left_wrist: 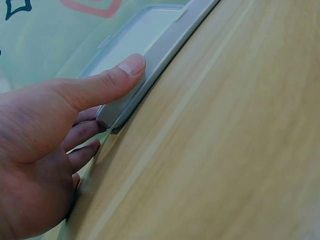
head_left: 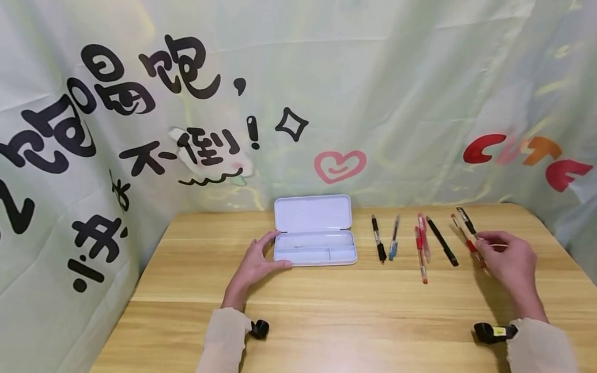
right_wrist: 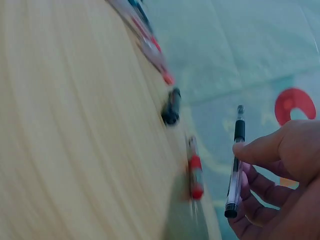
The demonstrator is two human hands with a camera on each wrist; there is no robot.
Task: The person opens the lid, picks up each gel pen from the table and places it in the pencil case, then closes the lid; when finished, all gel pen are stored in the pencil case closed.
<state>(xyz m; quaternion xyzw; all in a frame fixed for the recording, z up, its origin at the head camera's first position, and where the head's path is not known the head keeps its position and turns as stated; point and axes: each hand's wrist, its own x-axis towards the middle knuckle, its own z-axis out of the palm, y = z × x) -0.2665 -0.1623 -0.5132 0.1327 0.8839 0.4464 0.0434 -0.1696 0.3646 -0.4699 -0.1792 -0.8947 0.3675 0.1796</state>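
Note:
A pale lavender pencil case stands open on the table, its lid raised at the back and its divided tray showing no pens. My left hand holds the case's left end; in the left wrist view the thumb lies on the front wall, fingers behind the corner. My right hand pinches a clear-barrelled black pen between thumb and fingers, above the table's right side. Just below it lies a red pen, and left of that a black pen.
Between the case and my right hand lie two red pens close together, a blue pen and another black pen. A printed cloth hangs behind the wooden table.

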